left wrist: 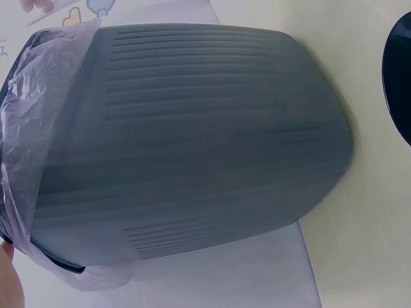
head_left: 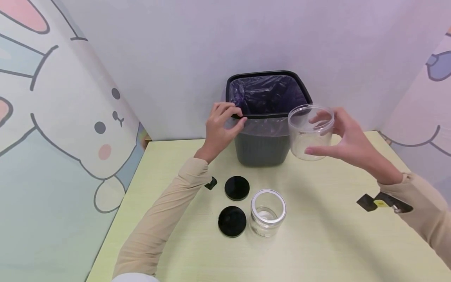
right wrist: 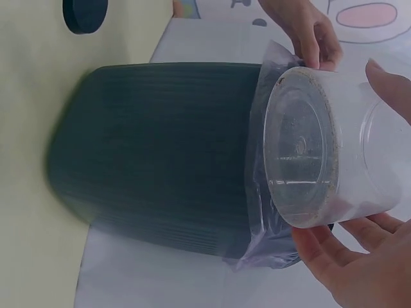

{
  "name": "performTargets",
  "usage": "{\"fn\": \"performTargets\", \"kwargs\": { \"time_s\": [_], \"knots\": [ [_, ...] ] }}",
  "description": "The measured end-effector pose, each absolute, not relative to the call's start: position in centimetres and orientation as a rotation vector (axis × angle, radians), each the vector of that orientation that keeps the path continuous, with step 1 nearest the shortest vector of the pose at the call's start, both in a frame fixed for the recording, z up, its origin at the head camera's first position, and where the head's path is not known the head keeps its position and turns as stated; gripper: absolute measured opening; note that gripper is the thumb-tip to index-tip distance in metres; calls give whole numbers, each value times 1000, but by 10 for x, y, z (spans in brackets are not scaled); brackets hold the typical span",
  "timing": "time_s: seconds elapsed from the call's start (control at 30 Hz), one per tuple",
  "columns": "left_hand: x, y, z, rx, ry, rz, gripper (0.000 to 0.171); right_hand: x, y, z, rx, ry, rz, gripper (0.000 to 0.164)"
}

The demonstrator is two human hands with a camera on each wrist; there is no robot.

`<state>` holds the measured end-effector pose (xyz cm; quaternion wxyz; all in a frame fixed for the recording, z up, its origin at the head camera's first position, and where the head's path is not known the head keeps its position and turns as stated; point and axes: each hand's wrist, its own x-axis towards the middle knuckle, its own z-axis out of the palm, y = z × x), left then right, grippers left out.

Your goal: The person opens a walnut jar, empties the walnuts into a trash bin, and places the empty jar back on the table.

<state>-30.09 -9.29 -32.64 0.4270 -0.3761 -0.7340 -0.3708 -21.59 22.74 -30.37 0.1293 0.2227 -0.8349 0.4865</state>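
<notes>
In the head view, my left hand (head_left: 222, 124) pinches the black rim of a dark grey trash bin (head_left: 262, 150) at its front left corner. A thin translucent bag lines the bin and folds over that rim. My right hand (head_left: 349, 139) grips a clear plastic jar (head_left: 305, 147), lidless and upright, beside the bin's front right corner. Thumb and fingers lie on opposite sides of the jar (right wrist: 359, 147) in the right wrist view, where its round base faces the camera. Close up in the left wrist view is the ribbed wall of the bin (left wrist: 192, 141).
On the pale yellow table (head_left: 317, 243), two round black lids (head_left: 237, 188) lie left of a second clear jar (head_left: 267, 225) with a silvery rim. Behind the bin rises a plain white wall (head_left: 169, 70). Side panels carry cartoon drawings.
</notes>
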Motion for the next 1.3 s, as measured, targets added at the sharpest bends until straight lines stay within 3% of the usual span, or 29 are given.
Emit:
{"fn": "performTargets", "kwargs": {
  "time_s": [1.3],
  "knots": [
    [-299, -94, -328, -941, -1814, -918, 9, -211, 202, -348, 891, -2406, 1664, 85]
  ]
}}
